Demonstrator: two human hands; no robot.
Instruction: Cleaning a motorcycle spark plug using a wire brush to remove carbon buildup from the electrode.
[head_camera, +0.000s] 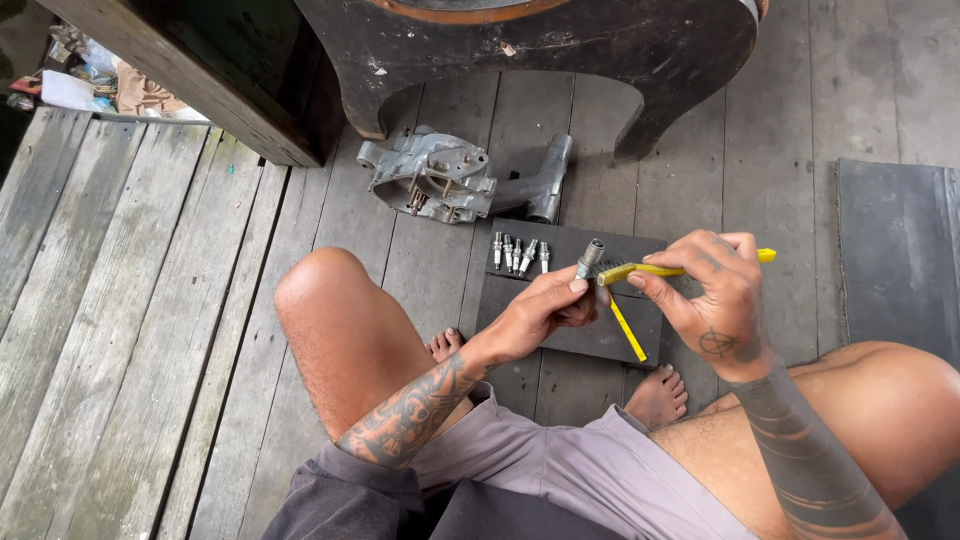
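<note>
Yellow brush (680, 267) clamped in right hand (712, 300); left hand (545, 310) pinches spark plug (588, 258).

My left hand (540, 310) hides most of the spark plug (588, 258) body. I can't make out the yellow brush (655, 269) bristles. The dark stool (540, 50) is cut off by the top edge.

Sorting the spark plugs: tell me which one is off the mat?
The spark plug pinched in the left hand, raised beside the yellow brush; the other plugs lie in a row on the mat.
</note>
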